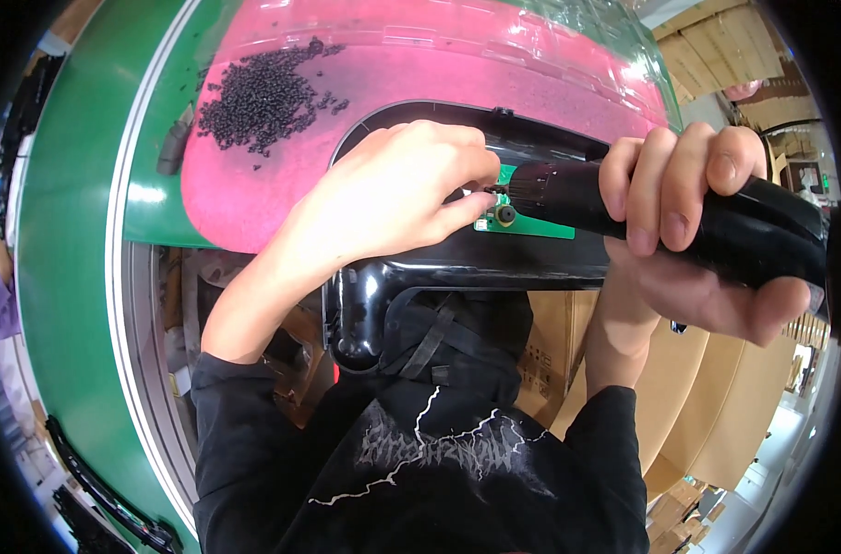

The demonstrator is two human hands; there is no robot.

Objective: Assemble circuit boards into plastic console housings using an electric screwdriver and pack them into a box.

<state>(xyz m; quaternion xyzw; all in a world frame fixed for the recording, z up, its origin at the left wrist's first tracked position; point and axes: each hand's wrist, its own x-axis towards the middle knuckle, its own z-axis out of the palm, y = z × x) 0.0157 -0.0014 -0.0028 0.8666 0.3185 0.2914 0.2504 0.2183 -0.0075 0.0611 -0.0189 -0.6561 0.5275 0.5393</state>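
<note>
Lying between both hands [420, 185] [688, 189], green circuit board [542, 227]

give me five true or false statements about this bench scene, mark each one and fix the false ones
1. The right hand grips a black tool. True.
2. A pile of small black pieces lies on a pink mat. True.
3. The left hand rests in that pile. False: it is at a green circuit board.
4. The tool's left end points toward the circuit board. True.
5. The person's left sleeve is white. False: it is black.
</note>
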